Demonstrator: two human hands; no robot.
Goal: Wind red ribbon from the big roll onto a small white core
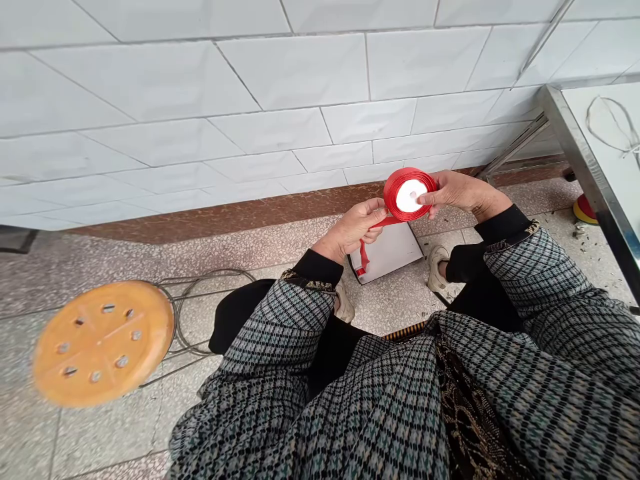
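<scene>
A roll of red ribbon (411,194) with a white centre is held up in front of me, above the floor. My right hand (453,192) grips its right side, the thumb lying over the white core. My left hand (359,227) pinches the loose red ribbon (363,257) at the roll's lower left. From there the free end hangs down below my left fingers. Behind and beneath it, a white flat panel with dark edges (395,250) lies on the floor between my shoes.
An orange round stool (103,343) with holes in its seat and thin metal legs stands at the left. White wall tiles (300,73) rise ahead. To the right is a metal-framed table (595,167) with a loop of wire (613,127) on it; a red and yellow object (585,209) sits below.
</scene>
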